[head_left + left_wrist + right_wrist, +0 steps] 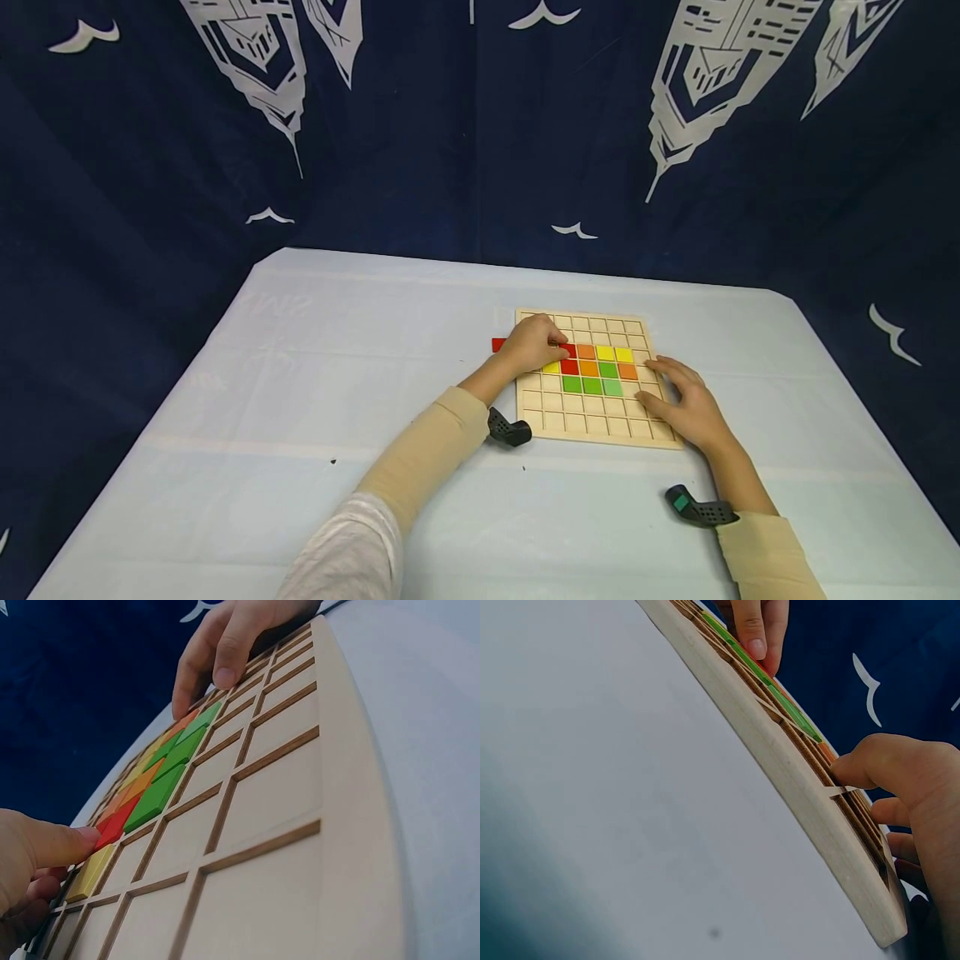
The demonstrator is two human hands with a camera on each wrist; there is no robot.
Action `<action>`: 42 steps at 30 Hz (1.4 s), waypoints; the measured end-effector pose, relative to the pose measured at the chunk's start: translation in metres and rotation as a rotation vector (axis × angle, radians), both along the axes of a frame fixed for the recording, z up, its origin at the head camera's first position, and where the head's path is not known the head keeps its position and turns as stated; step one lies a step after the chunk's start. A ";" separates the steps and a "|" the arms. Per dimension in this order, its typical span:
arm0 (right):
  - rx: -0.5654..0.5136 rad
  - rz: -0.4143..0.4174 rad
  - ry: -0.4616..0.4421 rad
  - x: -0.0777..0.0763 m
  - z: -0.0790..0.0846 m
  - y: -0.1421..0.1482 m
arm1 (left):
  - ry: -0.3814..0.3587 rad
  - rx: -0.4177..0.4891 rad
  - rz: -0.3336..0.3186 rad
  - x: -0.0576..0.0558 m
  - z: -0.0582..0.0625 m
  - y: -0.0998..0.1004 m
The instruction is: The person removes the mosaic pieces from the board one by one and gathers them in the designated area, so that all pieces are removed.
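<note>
A square wooden grid board lies on the table with coloured square tiles in its cells. My left hand reaches over its left side, thumb and fingertips pinching a red tile in the upper tile row. Just below it sits another red tile, and a yellow tile is partly hidden beside the hand. My right hand rests at the board's right edge, thumb over the outer cells and fingers spread along the side. Green tiles form the lowest row.
One more red tile shows at the board's left edge, partly covered by my left hand. The white-covered table extends around the board. A dark blue curtain with white prints hangs behind. Black wrist devices sit by both wrists.
</note>
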State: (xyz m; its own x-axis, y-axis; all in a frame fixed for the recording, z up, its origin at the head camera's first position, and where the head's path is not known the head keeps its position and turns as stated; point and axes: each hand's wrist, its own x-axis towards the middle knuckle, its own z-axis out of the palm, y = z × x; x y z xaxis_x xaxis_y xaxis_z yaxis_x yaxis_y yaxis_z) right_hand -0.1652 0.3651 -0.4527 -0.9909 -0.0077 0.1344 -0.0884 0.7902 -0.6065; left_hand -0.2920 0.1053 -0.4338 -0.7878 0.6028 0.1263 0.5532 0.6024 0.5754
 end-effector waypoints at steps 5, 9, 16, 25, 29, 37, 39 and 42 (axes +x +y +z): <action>-0.005 -0.003 -0.004 0.000 0.000 0.000 | 0.032 -0.020 -0.005 0.000 0.002 0.000; -0.009 -0.004 -0.004 0.001 0.000 0.000 | 0.054 -0.043 -0.009 0.000 0.004 0.001; -0.014 -0.001 -0.002 0.000 0.000 -0.001 | 0.023 -0.078 -0.013 -0.002 0.007 0.002; -0.015 0.000 0.006 0.000 0.001 -0.001 | 0.001 -0.070 -0.028 -0.003 0.008 0.003; -0.012 0.000 0.010 0.000 0.001 -0.001 | 0.001 -0.040 -0.035 -0.002 0.009 0.003; -0.019 -0.001 0.004 0.001 0.001 -0.001 | -0.035 0.036 -0.020 -0.002 0.007 0.003; -0.019 0.000 0.006 0.001 0.001 -0.001 | -0.038 0.055 -0.022 -0.002 0.007 0.003; -0.018 0.001 0.010 0.000 0.001 -0.001 | -0.052 0.098 -0.026 -0.003 0.008 0.001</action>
